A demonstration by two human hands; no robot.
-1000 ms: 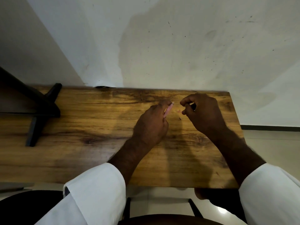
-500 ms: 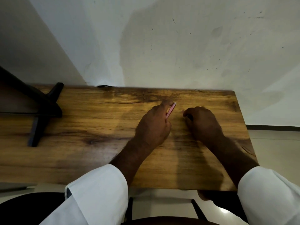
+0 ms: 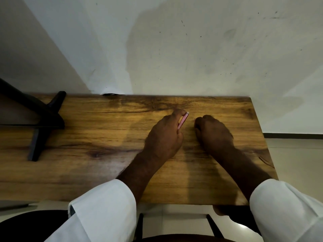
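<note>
My left hand (image 3: 164, 137) rests on the wooden table (image 3: 104, 137) and pinches a thin pink flat object (image 3: 183, 121) between thumb and forefinger, its edge pointing up and to the right. My right hand (image 3: 213, 131) lies just to the right of it on the table, knuckles up and fingers curled under. What the right fingers hold, if anything, is hidden beneath the hand. A small gap separates the two hands.
A black stand with splayed legs (image 3: 43, 119) occupies the table's left end. A white wall (image 3: 174, 49) rises right behind the table. The table's right edge (image 3: 262, 137) lies close to my right hand. A dark chair seat (image 3: 26, 224) shows below.
My right hand has dropped from a raised pinch onto the table and curled closed. The left hand has stayed put with the pink object.
</note>
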